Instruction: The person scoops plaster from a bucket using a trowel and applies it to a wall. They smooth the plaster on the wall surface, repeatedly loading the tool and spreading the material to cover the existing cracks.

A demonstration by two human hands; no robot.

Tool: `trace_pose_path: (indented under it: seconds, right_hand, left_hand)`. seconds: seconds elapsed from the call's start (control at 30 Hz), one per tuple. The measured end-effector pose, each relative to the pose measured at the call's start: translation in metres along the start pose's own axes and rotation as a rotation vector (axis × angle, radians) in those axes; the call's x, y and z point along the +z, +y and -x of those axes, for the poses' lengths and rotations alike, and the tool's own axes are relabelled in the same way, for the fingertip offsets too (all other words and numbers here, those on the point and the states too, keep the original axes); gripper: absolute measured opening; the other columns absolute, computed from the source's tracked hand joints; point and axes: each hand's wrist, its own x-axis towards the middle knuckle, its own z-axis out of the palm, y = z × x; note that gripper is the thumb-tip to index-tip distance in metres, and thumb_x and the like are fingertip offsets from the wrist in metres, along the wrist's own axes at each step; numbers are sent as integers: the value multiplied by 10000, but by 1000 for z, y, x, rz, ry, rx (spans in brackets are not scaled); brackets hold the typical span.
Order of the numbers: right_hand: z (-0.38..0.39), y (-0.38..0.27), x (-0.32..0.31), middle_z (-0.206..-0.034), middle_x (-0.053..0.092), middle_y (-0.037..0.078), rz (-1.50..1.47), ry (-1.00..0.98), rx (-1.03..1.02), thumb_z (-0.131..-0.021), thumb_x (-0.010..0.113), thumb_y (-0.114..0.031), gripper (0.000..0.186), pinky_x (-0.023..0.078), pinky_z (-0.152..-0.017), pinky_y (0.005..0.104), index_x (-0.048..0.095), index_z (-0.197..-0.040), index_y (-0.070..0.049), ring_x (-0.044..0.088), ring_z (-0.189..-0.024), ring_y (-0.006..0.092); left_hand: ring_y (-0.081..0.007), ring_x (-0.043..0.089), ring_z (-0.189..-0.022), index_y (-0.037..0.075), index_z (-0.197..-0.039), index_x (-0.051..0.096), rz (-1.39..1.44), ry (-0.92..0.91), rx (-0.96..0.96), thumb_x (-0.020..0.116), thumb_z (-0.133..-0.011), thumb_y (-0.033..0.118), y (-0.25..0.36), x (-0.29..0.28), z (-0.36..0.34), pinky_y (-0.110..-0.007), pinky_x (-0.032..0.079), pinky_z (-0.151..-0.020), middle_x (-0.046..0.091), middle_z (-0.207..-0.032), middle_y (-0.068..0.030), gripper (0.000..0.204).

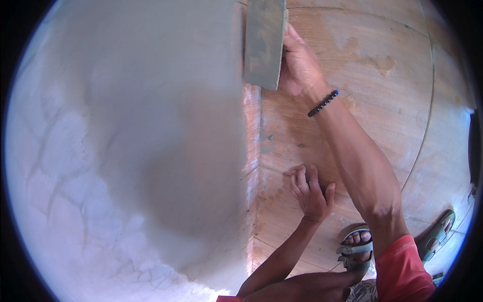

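Note:
My right hand point(301, 63) is closed around the far side of a plastering float point(264, 43), a flat grey rectangular board smeared with plaster. Its handle is mostly hidden by the board and my fingers. The float is up against the lower edge of a wall point(171, 126) coated in smooth grey plaster, damp and darker in the middle. Nearer to me, my left hand point(313, 197) rests on the tiled floor point(382, 131) with its fingers apart and nothing in it. A dark beaded bracelet point(323, 103) circles my right wrist.
Along the wall's foot runs a wood-patterned skirting strip point(251, 126), splashed with plaster. Brown wet smears and small grey crumbs point(301, 145) mark the floor. My sandalled foot point(358, 241) is beside the left hand. Another sandal point(439, 234) shows at the lower right.

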Motion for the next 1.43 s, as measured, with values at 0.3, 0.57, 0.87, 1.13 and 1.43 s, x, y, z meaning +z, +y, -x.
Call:
trace_pose_path:
  seconds: [0.3,0.57,0.87,1.13,1.43]
  right_hand:
    - [-10,13,7,-1220,578,82,-87,-80,25,-1016,447,-213,392,563,-845,326,402,-1389,-98,591,-1059,159]
    - [-7,20,2,-981,628,35,9,-43,24,-1021,437,-256,363,474,-520,252,446,-1346,-96,572,-688,93]
    - [77,62,-7,-1172,603,65,113,64,-32,-1023,458,-262,393,509,-792,283,451,-1356,-54,579,-1005,125]
    - [-67,-54,14,-1157,614,141,27,90,-54,-1005,471,-288,414,526,-790,278,434,-1371,-96,617,-957,201]
    - [-115,-60,25,-1235,575,105,-63,-172,-74,-1012,432,-250,384,487,-915,374,464,-1356,-83,543,-1089,255]
  left_hand:
    - [-480,293,-1244,-20,-1389,386,-27,-1,-4,366,-971,520,-1,-1,2,-603,221,-1036,301,-1399,-267,683]
    - [-493,301,-1232,8,-1401,377,33,5,4,409,-959,526,3,1,-2,-617,228,-1025,321,-1380,-272,682]
    - [-492,316,-1221,-23,-1343,421,158,32,-89,513,-902,531,-7,12,12,-611,247,-1015,337,-1366,-277,714]
    - [-487,287,-1249,-28,-1358,404,-3,-60,6,530,-925,448,6,2,1,-607,268,-1015,298,-1389,-263,655]
    - [-484,283,-1254,-19,-1395,375,-21,-48,10,517,-926,473,-2,-1,1,-602,270,-1022,283,-1410,-259,694]
